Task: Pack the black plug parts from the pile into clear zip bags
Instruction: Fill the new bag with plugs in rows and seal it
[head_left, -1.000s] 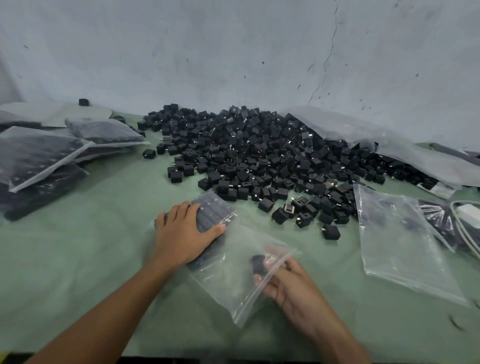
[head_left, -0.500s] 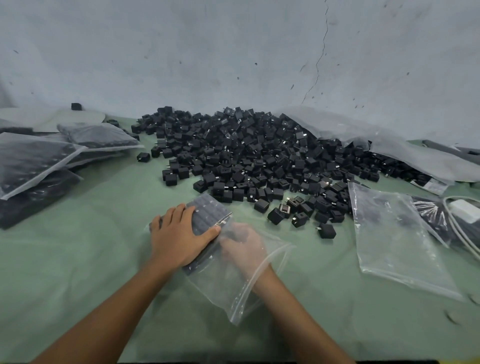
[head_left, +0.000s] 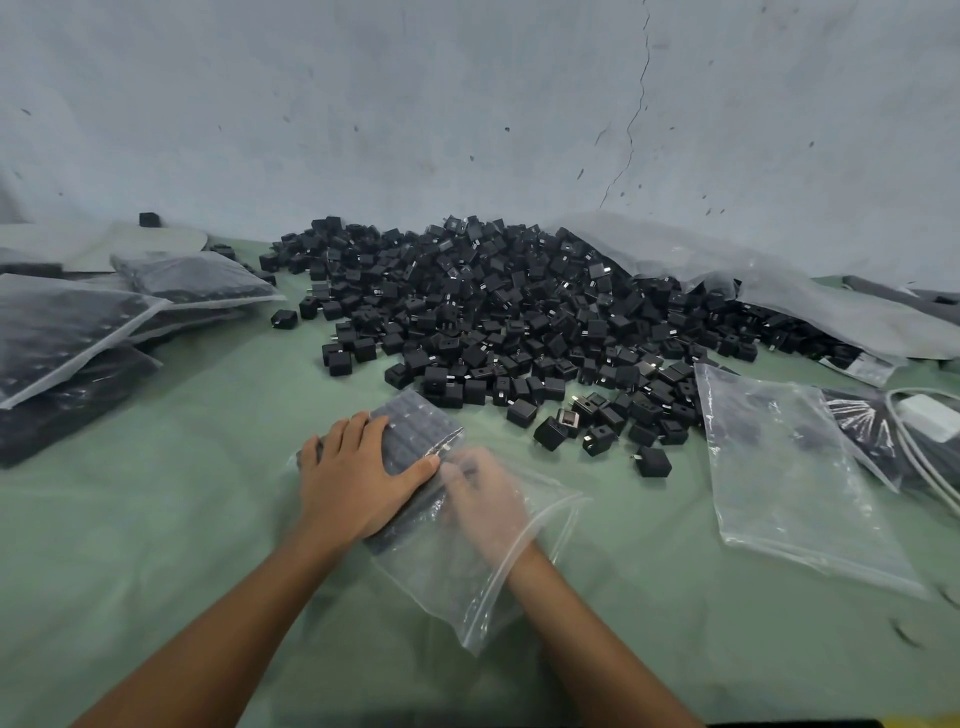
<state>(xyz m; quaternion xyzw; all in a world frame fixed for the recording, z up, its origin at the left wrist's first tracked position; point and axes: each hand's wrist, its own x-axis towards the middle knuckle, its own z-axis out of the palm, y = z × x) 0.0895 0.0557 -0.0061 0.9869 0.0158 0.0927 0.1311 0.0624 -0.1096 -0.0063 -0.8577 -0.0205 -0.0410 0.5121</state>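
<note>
The left hand lies flat, fingers spread, on the zip bag in the middle of the bench. It presses down on the rows of plug parts already laid inside, most likely so they keep their order while more go in. The right hand is inside the bag through its open mouth, which faces the person. It shows only as a blur through the plastic, so I cannot tell whether its grip is closed on a part or loose.

The pile of loose plug parts sits just beyond the bag, against the wall, with a few strays close to the bag's far corner. An empty bag lies to the right, apart from the working one. Filled bags are stacked at the far left.

Bare green bench runs on both sides of the arms and along the near edge, so the bag has room to slide or turn. The tight side is the far one, where loose parts crowd in.
</note>
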